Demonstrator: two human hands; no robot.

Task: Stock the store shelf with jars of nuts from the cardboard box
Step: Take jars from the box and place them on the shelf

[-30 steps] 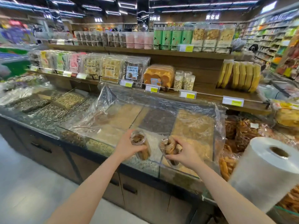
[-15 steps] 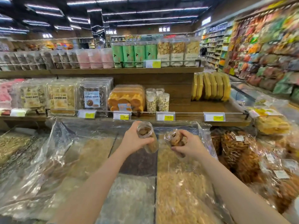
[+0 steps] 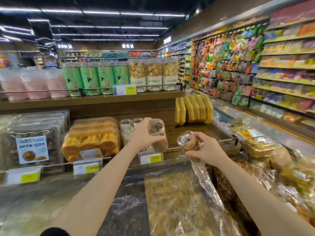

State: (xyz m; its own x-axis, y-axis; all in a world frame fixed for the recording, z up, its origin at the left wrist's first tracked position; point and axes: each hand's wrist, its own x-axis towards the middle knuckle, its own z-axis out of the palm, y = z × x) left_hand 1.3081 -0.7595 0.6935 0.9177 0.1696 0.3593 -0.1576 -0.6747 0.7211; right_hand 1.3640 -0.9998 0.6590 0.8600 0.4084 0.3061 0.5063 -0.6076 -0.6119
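Observation:
My left hand (image 3: 143,136) grips a clear jar of brown nuts (image 3: 157,133), held upright just in front of the lower wooden shelf (image 3: 196,133). My right hand (image 3: 207,148) holds a second clear jar of nuts (image 3: 189,142), tilted with its lid toward me, a little lower and to the right. Two clear jars of pale nuts (image 3: 127,128) stand on the shelf right behind my left hand, partly hidden by it. No cardboard box is in view.
Orange snack trays (image 3: 92,140) sit left of the jars, yellow packs (image 3: 194,109) lean at the shelf's right end. A metal rail with price tags (image 3: 150,158) runs along the shelf front. Plastic-covered bulk bins (image 3: 170,201) lie below my arms.
Both hands have carried their jars forward and up from over the bulk bins to the lower shelf; the view has come closer and turned right.

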